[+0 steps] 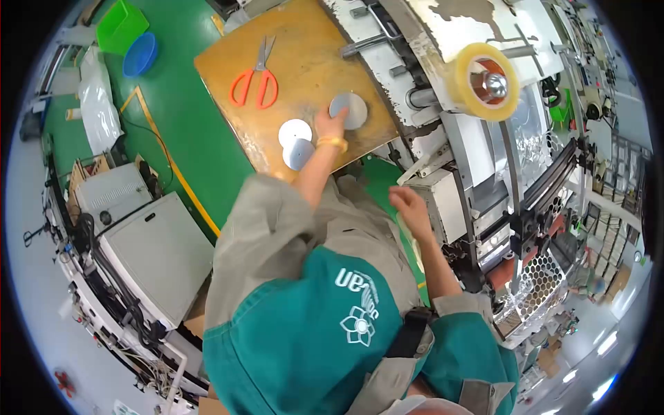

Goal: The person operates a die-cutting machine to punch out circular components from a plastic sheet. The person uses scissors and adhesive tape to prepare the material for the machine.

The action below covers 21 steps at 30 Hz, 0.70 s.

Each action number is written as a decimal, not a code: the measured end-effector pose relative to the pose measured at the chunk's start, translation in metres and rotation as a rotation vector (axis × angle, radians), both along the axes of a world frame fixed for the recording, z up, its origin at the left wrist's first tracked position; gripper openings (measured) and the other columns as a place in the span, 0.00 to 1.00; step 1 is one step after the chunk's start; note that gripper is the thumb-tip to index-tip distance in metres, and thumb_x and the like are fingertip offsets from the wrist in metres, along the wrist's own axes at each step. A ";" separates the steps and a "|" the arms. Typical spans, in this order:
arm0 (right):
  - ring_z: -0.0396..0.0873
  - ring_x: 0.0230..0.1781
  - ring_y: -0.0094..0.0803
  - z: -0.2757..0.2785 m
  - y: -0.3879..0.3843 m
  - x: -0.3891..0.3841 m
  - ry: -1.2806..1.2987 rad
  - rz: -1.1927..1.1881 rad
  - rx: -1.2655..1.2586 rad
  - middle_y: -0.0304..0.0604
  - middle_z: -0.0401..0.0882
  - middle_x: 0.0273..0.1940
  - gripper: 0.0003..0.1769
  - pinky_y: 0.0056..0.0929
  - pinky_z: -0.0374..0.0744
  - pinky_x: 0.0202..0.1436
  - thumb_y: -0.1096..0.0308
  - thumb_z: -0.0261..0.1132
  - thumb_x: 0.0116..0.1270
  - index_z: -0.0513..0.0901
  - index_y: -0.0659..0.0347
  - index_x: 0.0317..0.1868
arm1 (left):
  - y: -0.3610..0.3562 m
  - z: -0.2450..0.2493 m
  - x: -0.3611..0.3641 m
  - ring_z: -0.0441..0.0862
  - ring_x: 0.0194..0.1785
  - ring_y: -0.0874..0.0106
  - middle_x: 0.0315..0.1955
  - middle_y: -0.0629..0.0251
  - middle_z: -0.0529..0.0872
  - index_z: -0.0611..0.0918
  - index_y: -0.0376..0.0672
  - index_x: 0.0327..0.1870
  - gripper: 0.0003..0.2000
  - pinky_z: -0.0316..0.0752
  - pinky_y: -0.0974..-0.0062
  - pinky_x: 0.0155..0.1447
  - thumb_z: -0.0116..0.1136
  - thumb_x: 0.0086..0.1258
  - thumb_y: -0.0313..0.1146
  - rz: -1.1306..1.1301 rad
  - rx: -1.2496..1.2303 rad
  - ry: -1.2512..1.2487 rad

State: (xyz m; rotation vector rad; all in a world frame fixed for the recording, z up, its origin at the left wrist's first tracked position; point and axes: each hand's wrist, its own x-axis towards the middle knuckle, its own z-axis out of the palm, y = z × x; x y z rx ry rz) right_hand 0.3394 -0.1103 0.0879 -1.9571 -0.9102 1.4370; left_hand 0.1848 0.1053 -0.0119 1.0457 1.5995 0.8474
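Observation:
My left hand (pixel 330 126), with a yellow band at the wrist, is closed on the near edge of a round grey disc (pixel 354 112) on the brown worktop (pixel 304 41). Beside that hand lie a white disc (pixel 295 130) and a bluish-grey disc (pixel 299 156), one overlapping the other; each has a small dot at its middle. Farther up the board rest scissors (pixel 257 77) with orange handles, blades apart. My right hand (pixel 411 207) hangs off the board near a pale machine box, its fingers loosely bent and apart, with nothing visible in them.
A roll of clear yellowish tape (pixel 486 81) sits on a holder on the worn white machine (pixel 443 34) at the right. Green and blue bins (pixel 140 54) stand on the green floor at upper left. A grey cabinet (pixel 158 256) is at my left.

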 end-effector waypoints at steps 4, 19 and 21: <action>0.75 0.38 0.20 0.036 0.056 -0.007 0.225 -0.181 0.204 0.35 0.79 0.38 0.16 0.19 0.71 0.40 0.64 0.59 0.67 0.77 0.62 0.52 | -0.039 0.090 -0.038 0.81 0.45 0.72 0.42 0.63 0.81 0.73 0.38 0.49 0.12 0.79 0.73 0.46 0.56 0.66 0.26 0.074 -0.277 -0.969; 0.78 0.37 0.21 0.109 0.129 -0.075 0.277 0.241 0.435 0.41 0.81 0.41 0.19 0.19 0.75 0.43 0.75 0.61 0.62 0.75 0.66 0.55 | -0.102 0.152 -0.086 0.81 0.44 0.74 0.39 0.63 0.82 0.72 0.41 0.47 0.10 0.78 0.70 0.51 0.54 0.67 0.24 0.119 -0.097 -1.037; 0.78 0.37 0.21 0.098 0.129 -0.076 0.355 0.156 0.448 0.42 0.82 0.39 0.18 0.19 0.76 0.43 0.75 0.62 0.62 0.76 0.67 0.54 | -0.103 0.157 -0.080 0.81 0.43 0.74 0.38 0.64 0.82 0.72 0.42 0.43 0.07 0.80 0.71 0.47 0.55 0.67 0.25 0.234 -0.081 -1.083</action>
